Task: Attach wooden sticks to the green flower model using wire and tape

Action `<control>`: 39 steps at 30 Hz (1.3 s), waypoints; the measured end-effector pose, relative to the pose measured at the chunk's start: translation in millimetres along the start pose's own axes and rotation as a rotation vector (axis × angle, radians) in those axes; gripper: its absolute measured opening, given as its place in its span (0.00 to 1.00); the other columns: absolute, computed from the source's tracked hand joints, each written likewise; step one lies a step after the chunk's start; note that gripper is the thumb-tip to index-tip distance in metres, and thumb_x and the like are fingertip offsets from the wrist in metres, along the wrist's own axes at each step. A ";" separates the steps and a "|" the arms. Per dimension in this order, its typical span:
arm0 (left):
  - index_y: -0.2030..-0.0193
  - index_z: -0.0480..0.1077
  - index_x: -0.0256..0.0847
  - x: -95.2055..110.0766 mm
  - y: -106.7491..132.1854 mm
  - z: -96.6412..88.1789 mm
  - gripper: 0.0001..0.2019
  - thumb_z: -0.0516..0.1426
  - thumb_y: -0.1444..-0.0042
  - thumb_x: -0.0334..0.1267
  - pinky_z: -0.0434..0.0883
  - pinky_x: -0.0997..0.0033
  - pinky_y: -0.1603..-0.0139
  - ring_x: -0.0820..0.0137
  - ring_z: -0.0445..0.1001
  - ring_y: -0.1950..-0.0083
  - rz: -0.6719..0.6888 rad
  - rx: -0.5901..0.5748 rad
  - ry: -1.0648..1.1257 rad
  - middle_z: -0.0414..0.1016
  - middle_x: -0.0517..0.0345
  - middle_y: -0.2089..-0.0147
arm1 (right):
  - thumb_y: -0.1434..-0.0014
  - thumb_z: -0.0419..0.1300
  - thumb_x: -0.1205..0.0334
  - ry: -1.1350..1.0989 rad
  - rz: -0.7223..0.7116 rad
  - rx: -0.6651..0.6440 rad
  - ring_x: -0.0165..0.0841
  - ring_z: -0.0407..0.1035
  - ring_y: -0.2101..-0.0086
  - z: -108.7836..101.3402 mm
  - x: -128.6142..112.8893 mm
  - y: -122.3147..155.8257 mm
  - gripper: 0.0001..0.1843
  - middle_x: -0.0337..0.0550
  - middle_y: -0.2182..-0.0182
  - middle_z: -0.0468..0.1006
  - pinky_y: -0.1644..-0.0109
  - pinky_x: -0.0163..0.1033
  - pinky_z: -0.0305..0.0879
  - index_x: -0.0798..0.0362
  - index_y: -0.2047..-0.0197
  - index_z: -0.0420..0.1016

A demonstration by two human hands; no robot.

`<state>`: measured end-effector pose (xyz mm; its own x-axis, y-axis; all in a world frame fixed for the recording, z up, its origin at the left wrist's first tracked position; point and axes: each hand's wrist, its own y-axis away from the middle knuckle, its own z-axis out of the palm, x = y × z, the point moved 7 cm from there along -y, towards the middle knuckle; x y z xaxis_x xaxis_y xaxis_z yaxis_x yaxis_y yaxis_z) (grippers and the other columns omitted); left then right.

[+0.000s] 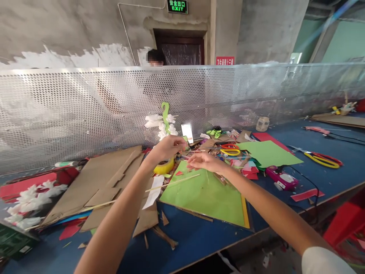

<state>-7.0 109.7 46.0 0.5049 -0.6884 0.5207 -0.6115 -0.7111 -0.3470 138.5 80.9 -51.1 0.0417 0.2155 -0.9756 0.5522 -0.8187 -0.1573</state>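
My left hand (pixel 172 144) is raised over the middle of the table, thumb and fingers pinched together. A small green piece (pixel 185 140), which looks like paper, shows at its fingertips. Lower and to the right is my right hand (pixel 205 161), with loosely bent fingers apart and nothing visible in them. Beneath it lies a large light green sheet (pixel 205 194), with a thin wooden stick (pixel 182 180) across its upper left. A yellow tape roll (pixel 164 167) is beside my left wrist. Just behind that hand, white paper flowers (pixel 164 131) stand with a green strip (pixel 165 112).
Brown cardboard (pixel 99 179) covers the left side. On the right are yellow-and-red scissors (pixel 321 158), a green paper sheet (pixel 272 153), a purple corded device (pixel 282 178) and a glass jar (pixel 262 124). A perforated metal screen (pixel 114 106) runs behind, with a person (pixel 156 80) beyond.
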 end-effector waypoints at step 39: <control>0.49 0.79 0.45 -6.1 25.6 27.0 0.15 0.56 0.32 0.49 0.73 0.65 0.58 0.63 0.82 0.58 -0.273 -0.029 -0.488 0.85 0.53 0.56 | 0.54 0.78 0.49 -0.141 -0.032 0.358 0.28 0.73 0.74 -46.0 -2.9 15.1 0.19 0.42 0.73 0.82 0.71 0.32 0.68 0.53 0.63 0.85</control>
<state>-9.3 91.8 12.8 0.8665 -0.4712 0.1648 -0.4320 -0.8733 -0.2252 185.0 92.4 -43.7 -0.0998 0.1890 -0.9769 0.2242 -0.9523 -0.2071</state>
